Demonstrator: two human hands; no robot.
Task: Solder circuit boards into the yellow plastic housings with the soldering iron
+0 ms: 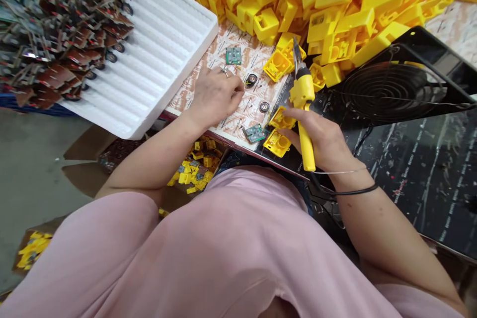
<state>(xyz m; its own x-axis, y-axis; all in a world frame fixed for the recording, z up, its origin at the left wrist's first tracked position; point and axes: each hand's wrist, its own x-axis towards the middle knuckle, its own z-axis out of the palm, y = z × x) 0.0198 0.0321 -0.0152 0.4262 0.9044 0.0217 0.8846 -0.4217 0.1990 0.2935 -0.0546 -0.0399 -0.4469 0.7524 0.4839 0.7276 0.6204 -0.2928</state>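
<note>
My right hand (322,136) is wrapped round a yellow soldering gun (302,87), its metal tip pointing away from me. Under its thumb and fingertips lie small yellow plastic housings (278,143), whether touched or not I cannot tell. My left hand (218,93) rests on the patterned board (188,90) with its fingers curled together; what they hold, if anything, is hidden. Just right of those fingers is a small round black speaker (251,80) with thin wires. A second round part (264,107) lies closer to me. Green circuit boards (233,55) lie beyond and nearer than the left hand.
Yellow housings (268,25) are heaped along the back. A black fan (387,87) stands at the right on the dark mat (421,179). To the left, a white foam tray (164,44) bears a pile of wired circuit boards (63,39). Boxes of yellow parts (194,169) sit below the edge.
</note>
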